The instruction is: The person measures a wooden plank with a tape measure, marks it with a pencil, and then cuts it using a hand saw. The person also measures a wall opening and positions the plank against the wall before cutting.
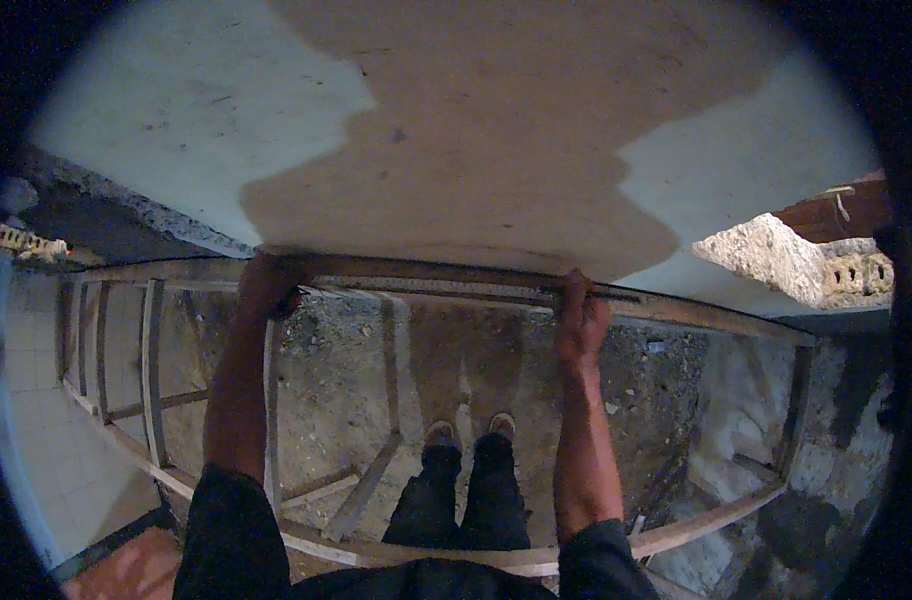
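A long wooden beam (426,268) runs across in front of me, close against the painted wall. My left hand (271,285) is closed over it at the left, its fingers curled and mostly in shadow. Farther right, my right hand (583,315) grips the beam with the thumb on top. Between the hands, along the beam's near side, lies a narrow pale strip (436,287) with a dark edge; its kind is unclear. The beam belongs to a wooden frame with upright slats (153,370) and a curved-looking lower rail (706,525) near my body.
The wall (476,130) is pale green with a big brown patch. Below, my shoes (501,425) stand on rubble-strewn ground (326,360). Pale tiles (31,370) lie at the left. A rough opening at the right shows perforated bricks (856,275).
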`<act>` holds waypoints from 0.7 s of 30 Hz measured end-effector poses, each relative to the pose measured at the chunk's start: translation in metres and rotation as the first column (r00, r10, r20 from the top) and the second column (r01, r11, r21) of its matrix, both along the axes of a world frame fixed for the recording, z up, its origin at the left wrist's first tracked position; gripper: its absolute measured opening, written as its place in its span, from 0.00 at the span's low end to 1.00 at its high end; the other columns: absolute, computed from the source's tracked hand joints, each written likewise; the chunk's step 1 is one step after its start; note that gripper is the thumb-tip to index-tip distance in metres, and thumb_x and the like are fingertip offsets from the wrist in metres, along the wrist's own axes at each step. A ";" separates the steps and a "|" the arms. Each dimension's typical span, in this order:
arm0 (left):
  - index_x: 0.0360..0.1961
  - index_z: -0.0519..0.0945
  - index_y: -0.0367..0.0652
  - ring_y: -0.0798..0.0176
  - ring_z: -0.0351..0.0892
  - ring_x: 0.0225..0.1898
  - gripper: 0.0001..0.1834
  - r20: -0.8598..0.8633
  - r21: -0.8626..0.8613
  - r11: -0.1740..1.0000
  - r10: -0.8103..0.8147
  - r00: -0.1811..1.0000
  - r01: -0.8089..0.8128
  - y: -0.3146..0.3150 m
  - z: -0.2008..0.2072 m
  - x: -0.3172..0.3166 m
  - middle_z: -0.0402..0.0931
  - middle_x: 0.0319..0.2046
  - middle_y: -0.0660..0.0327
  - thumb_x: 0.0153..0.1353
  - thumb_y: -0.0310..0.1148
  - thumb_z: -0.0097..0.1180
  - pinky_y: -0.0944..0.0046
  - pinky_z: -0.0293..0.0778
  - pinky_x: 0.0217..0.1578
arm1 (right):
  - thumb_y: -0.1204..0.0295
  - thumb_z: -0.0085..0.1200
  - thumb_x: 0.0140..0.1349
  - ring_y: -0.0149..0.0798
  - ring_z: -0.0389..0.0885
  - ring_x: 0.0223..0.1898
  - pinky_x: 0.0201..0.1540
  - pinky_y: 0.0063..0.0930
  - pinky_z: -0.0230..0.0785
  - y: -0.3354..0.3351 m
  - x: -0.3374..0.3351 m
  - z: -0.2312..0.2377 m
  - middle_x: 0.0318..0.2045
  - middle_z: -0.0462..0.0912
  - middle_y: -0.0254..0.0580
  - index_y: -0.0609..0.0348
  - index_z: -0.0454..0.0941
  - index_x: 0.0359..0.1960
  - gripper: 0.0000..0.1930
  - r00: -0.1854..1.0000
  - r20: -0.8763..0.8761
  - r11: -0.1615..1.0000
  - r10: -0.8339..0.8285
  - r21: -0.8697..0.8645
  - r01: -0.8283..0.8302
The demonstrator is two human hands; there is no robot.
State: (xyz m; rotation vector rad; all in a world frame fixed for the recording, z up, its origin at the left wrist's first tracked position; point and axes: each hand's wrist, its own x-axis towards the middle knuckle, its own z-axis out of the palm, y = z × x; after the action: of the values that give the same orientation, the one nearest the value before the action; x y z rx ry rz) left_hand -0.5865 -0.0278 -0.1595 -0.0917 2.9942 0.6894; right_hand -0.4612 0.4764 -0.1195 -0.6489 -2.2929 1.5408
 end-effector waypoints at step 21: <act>0.44 0.85 0.43 0.45 0.85 0.45 0.30 0.053 0.007 1.000 0.017 0.998 -0.017 0.014 0.021 0.002 0.86 0.42 0.49 0.42 0.50 0.75 0.50 0.79 0.45 | 0.54 0.58 0.65 0.58 0.85 0.37 0.42 0.47 0.74 -0.002 -0.036 0.013 0.31 0.85 0.59 0.67 0.84 0.34 0.22 0.857 0.306 0.736 0.415 0.440 -0.514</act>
State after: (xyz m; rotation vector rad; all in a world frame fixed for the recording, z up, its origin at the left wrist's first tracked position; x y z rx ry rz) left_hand -0.5849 -0.0137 -0.1386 -0.1326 2.9439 0.6888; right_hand -0.4968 0.4743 -0.1067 -0.0637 -3.0110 0.9620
